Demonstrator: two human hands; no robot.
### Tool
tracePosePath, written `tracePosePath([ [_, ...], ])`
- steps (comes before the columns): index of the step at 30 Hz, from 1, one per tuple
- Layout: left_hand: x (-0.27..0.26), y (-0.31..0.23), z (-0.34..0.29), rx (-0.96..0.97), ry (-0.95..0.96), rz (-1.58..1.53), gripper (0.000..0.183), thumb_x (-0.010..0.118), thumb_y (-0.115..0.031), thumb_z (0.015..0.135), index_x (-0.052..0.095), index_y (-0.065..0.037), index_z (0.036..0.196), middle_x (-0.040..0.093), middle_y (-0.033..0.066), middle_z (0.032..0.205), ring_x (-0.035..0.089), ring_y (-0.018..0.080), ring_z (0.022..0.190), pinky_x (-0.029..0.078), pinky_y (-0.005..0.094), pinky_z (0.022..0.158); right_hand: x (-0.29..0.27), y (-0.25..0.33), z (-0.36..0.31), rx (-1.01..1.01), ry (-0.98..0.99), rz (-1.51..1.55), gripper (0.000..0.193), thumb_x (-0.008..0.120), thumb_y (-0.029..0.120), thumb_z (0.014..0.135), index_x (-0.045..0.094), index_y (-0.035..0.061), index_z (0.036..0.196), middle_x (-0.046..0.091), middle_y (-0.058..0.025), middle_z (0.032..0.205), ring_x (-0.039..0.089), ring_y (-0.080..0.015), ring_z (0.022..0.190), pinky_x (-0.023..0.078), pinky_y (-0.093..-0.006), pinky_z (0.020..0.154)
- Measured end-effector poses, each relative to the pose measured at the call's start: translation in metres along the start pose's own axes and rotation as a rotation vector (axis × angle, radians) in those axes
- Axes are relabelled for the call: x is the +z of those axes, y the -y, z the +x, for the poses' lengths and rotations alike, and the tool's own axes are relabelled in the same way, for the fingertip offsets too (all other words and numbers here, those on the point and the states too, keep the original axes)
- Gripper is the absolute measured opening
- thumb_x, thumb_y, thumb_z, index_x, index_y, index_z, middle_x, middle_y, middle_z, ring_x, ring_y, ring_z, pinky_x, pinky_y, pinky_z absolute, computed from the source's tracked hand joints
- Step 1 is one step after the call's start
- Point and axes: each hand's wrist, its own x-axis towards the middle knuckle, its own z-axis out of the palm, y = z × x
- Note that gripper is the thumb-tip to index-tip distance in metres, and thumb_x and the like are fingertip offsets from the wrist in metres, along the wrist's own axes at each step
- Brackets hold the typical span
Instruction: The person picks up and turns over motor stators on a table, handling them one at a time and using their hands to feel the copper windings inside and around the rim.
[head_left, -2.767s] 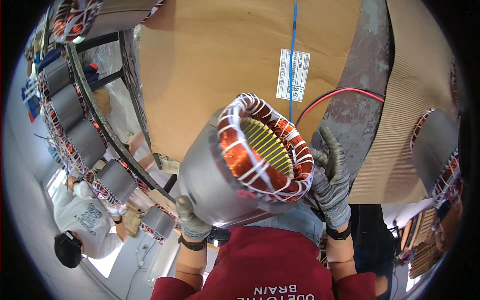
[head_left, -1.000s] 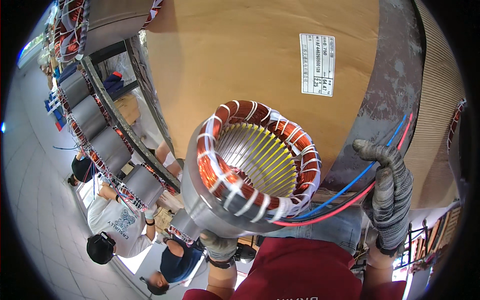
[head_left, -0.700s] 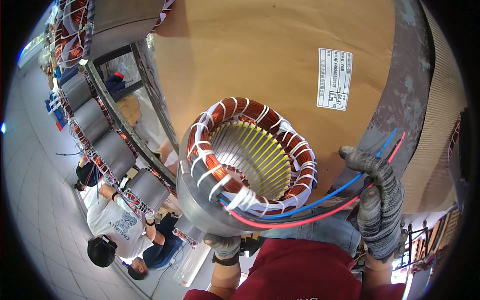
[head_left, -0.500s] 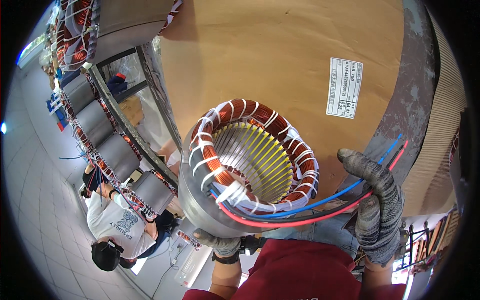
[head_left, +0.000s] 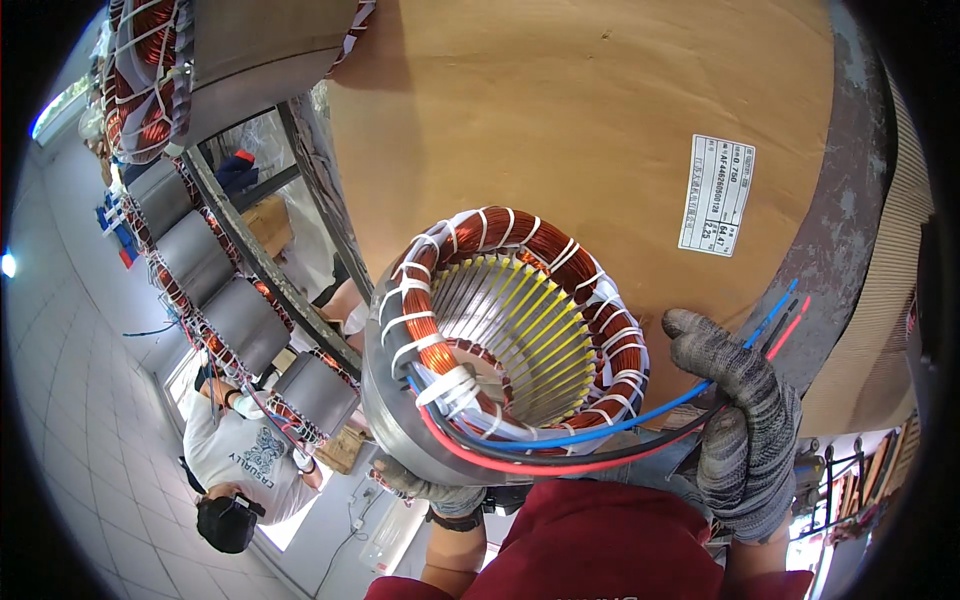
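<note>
A motor stator (head_left: 395, 425), a grey metal cylinder with copper windings laced in white cord, sits tilted with its open bore facing me. Yellow strips line the slots inside. My left hand (head_left: 428, 490), in a grey knit glove, presses against the stator's near lower side; part of its fingers is hidden by the metal. From the winding's near rim, blue, black and red lead wires (head_left: 600, 460) run to the right. My gloved right hand (head_left: 745, 420) is closed round these wires, and their cut ends stick out beyond the fingers.
Brown cardboard (head_left: 560, 120) with a white label (head_left: 718, 195) lies under and behind the stator. Several more stators (head_left: 240, 320) stand in a row on the left, beside a metal frame (head_left: 265, 250). Another person (head_left: 250, 450) in a white shirt works near them.
The view has shifted slightly, so the stator and label sit a little lower and further right. Both hands keep their hold. The person at left has moved an arm.
</note>
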Motion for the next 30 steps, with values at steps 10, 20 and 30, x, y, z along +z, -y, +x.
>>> tracePosePath([
  [10,0.021,-0.013,0.027,0.208,0.046,0.076,0.080,0.059,-0.033,0.080,0.008,-0.012,0.138,0.019,0.0151,0.139,0.040,0.0319,0.117,0.041,0.0469,0.094,-0.001,0.004,0.012,-0.148,0.007,0.012,0.033,0.047,0.021,0.086,0.053,0.0053,0.114,0.057,-0.0147,0.110,0.054,-0.0307,0.105,0.042,-0.0379,0.089],
  [20,0.031,-0.010,-0.004,-0.272,0.068,-0.394,0.071,0.058,-0.050,0.077,0.033,-0.005,0.127,0.044,0.0089,0.122,0.044,0.0221,0.112,0.038,0.0404,0.095,0.012,0.011,-0.032,-0.312,-0.191,0.113,0.030,0.053,0.032,0.085,0.058,0.0056,0.100,0.058,-0.0193,0.106,0.058,-0.0301,0.097,0.043,-0.0378,0.085],
  [30,0.016,0.061,-0.019,-0.297,0.252,-0.491,0.077,0.062,-0.051,0.073,0.028,-0.010,0.129,0.041,0.0082,0.122,0.044,0.0237,0.111,0.040,0.0410,0.093,0.043,0.020,-0.020,-0.323,-0.130,-0.207,0.047,0.065,0.022,0.074,0.051,0.0055,0.115,0.060,-0.0169,0.093,0.060,-0.0301,0.076,0.048,-0.0342,0.063],
])
